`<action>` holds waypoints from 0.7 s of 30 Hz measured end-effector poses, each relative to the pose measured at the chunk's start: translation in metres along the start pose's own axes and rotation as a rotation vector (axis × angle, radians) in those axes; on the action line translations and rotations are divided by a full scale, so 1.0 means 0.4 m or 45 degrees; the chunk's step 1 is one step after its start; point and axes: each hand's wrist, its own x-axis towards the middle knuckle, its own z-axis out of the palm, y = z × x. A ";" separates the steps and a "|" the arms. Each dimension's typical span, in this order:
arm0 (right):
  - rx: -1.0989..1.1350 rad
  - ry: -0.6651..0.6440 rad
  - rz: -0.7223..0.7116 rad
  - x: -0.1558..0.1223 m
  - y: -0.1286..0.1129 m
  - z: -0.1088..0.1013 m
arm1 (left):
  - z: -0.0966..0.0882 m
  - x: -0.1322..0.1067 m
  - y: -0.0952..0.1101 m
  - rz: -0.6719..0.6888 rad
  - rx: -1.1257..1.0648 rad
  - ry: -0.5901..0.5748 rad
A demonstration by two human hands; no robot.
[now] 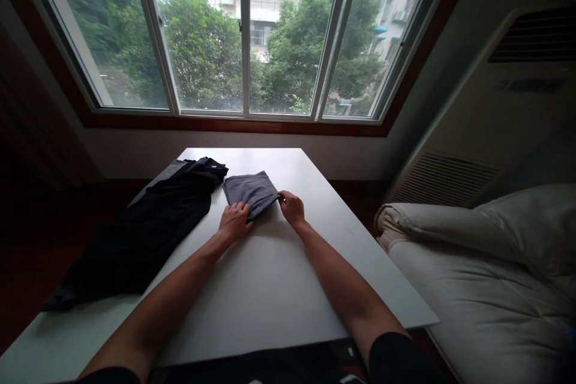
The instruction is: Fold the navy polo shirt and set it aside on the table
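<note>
A folded grey piece of clothing (254, 189) lies in a compact, roughly square bundle on the white table (270, 288). At its near left edge, my left hand (234, 221) has its fingers curled over the fabric. My right hand (291, 207) pinches the bundle's right corner between thumb and fingers. What kind of garment it is cannot be made out in its folded state. Left of the bundle, a black garment (153, 228) is spread lengthwise along the table's left side, with a grey piece of fabric (157, 180) showing beneath its far edge.
A beige padded sofa (486, 276) stands to the right of the table. Behind it is a large floor-standing air conditioner (495, 108). Beyond the table's far end, a wide window (245, 42) looks onto trees and buildings. A curtain (40, 108) hangs at the left.
</note>
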 end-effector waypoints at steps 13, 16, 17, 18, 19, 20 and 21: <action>0.269 0.199 -0.121 0.048 -0.078 -0.126 | -0.175 0.048 -0.137 -0.094 -0.276 0.310; 0.348 0.352 -0.178 0.063 -0.119 -0.211 | -0.253 0.048 -0.122 -0.068 -0.478 0.521; 0.368 0.428 -0.195 0.067 -0.135 -0.244 | -0.282 0.047 -0.111 -0.045 -0.536 0.585; 0.390 0.504 -0.204 0.069 -0.150 -0.277 | -0.312 0.045 -0.098 -0.017 -0.583 0.643; 0.420 0.571 -0.204 0.070 -0.165 -0.311 | -0.344 0.042 -0.084 0.013 -0.618 0.696; 0.463 0.617 -0.198 0.069 -0.179 -0.344 | -0.378 0.040 -0.068 0.045 -0.640 0.742; 0.522 0.644 -0.191 0.067 -0.190 -0.377 | -0.413 0.037 -0.053 0.075 -0.652 0.780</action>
